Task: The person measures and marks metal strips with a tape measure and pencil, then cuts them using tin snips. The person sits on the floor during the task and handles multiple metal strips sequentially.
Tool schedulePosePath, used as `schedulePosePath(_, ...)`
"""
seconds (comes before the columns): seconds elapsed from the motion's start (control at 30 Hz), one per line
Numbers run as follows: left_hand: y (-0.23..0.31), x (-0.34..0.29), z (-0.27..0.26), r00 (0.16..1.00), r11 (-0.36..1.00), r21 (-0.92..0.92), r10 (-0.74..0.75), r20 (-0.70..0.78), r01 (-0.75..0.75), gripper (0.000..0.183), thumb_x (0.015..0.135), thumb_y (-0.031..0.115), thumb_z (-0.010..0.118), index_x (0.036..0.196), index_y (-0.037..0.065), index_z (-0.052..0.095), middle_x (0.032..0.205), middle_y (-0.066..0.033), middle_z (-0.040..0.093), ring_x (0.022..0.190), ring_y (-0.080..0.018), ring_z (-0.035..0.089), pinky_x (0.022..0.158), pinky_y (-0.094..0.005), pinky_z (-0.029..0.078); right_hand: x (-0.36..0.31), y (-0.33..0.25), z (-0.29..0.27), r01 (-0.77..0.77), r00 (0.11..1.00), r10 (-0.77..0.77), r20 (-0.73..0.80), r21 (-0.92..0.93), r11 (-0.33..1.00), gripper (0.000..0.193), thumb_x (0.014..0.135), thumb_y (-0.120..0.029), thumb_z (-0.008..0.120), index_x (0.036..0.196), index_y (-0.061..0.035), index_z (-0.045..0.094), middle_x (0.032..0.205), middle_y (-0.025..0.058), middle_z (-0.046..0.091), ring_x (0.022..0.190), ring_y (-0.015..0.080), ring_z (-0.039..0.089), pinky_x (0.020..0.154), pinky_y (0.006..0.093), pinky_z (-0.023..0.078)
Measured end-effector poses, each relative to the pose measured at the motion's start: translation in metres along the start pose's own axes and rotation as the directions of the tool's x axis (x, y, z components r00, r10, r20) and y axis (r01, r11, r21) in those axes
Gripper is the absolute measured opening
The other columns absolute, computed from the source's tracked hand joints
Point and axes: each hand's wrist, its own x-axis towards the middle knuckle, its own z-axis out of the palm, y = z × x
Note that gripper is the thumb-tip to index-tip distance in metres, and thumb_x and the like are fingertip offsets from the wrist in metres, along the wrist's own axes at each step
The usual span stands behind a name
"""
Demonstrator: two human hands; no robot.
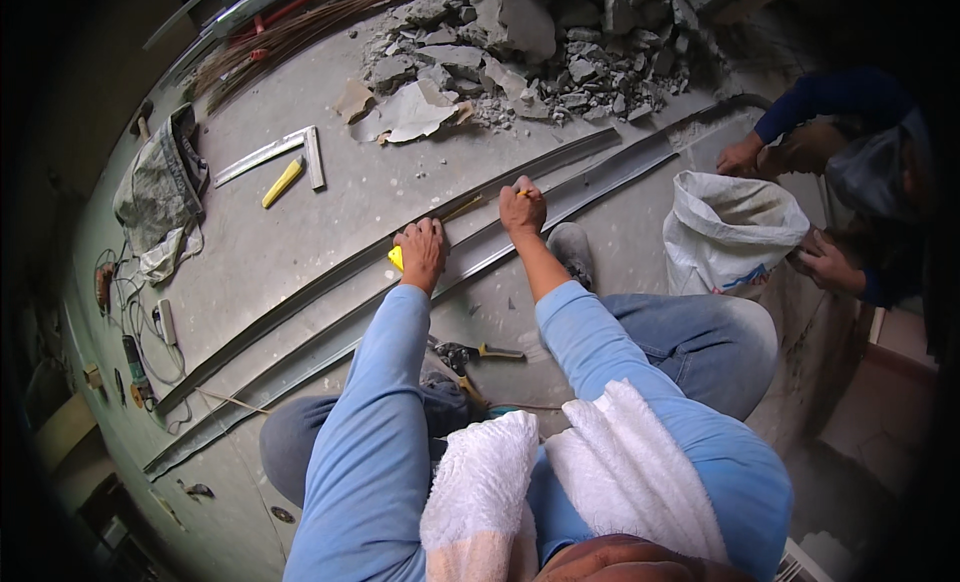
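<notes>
My left hand is closed on a yellow tape measure, pressed down on the far one of two long metal channels. A thin yellowish strip of tape blade runs along that channel between my hands. My right hand pinches a yellow-orange pencil close to the same channel's far side. The near metal channel lies roughly parallel, under my wrists. On the floor between my knees are tin snips or similar cutters with yellow-and-black handles, partly hidden.
A co-worker's hands hold a white woven sack at right. Broken concrete is heaped at the far side. A metal square, yellow utility knife, grey cloth bag, angle grinder and cords lie to the left.
</notes>
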Motion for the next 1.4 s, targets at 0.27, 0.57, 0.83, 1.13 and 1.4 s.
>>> schedulePosePath(0.27, -0.022, -0.008, -0.046, 0.989, 0.842, -0.526, 0.147, 0.018, -0.115, 0.073, 0.082, 0.022, 0.067, 0.149, 0.008, 0.041, 0.129, -0.0231, 0.057, 0.113, -0.0445, 0.06, 0.095, -0.0493, 0.051, 0.01, 0.01, -0.022, -0.686, 0.727, 0.545, 0.418, 0.466, 0.559, 0.039, 0.087, -0.039, 0.059, 0.097, -0.0009, 0.064, 0.095, 0.0234, 0.07, 0.08, 0.0338, 0.07, 0.058, 0.0455, 0.051)
schedulePosePath(0.57, -0.01, -0.006, -0.149, 0.991, 0.549, -0.826, 0.048, -0.125, -0.131, 0.086, 0.1, 0.058, 0.044, 0.153, -0.009, 0.027, 0.151, -0.0399, 0.033, 0.138, -0.0508, 0.038, 0.116, -0.0447, 0.034, -0.079, -0.117, -0.049, -0.789, 0.592, -0.315, 0.742, 0.613, -0.039, 0.073, 0.084, -0.084, 0.046, 0.114, -0.0188, 0.061, 0.094, 0.0002, 0.069, 0.07, 0.0186, 0.069, 0.046, 0.0306, 0.037)
schedulePosePath(0.83, -0.075, -0.062, -0.31, 0.96, 0.496, -0.828, 0.04, -0.279, -0.261, 0.077, 0.1, 0.06, 0.052, 0.137, -0.008, 0.053, 0.127, -0.0327, 0.063, 0.122, -0.0381, 0.061, 0.104, -0.0398, 0.045, -0.1, -0.039, -0.065, -0.119, 0.69, 0.269, 0.671, -0.262, 0.958, 0.08, 0.075, -0.04, 0.078, 0.141, -0.004, 0.052, 0.139, 0.0204, 0.056, 0.128, 0.0374, 0.057, 0.104, 0.0447, 0.049)
schedulePosePath(1.13, -0.118, -0.152, -0.348, 0.976, 0.745, -0.65, 0.006, -0.22, -0.151, 0.074, 0.094, 0.055, 0.065, 0.139, -0.003, 0.053, 0.124, -0.0292, 0.066, 0.114, -0.0371, 0.067, 0.096, -0.0418, 0.052, -0.164, -0.009, -0.075, 0.155, 0.528, 0.354, 0.772, -0.498, 0.853, 0.067, 0.078, -0.025, 0.079, 0.14, -0.0101, 0.058, 0.149, 0.0133, 0.05, 0.133, 0.046, 0.049, 0.106, 0.0518, 0.046)
schedulePosePath(1.4, -0.149, -0.16, -0.343, 0.937, 0.833, -0.528, -0.034, -0.347, -0.165, 0.079, 0.091, 0.058, 0.067, 0.143, 0.001, 0.052, 0.128, -0.0247, 0.065, 0.115, -0.0326, 0.067, 0.093, -0.0391, 0.055, -0.157, 0.025, -0.056, 0.135, 0.632, 0.229, 0.74, -0.396, 0.908, 0.036, 0.085, -0.017, 0.068, 0.12, -0.0109, 0.072, 0.13, 0.0159, 0.066, 0.124, 0.0378, 0.06, 0.102, 0.049, 0.049)
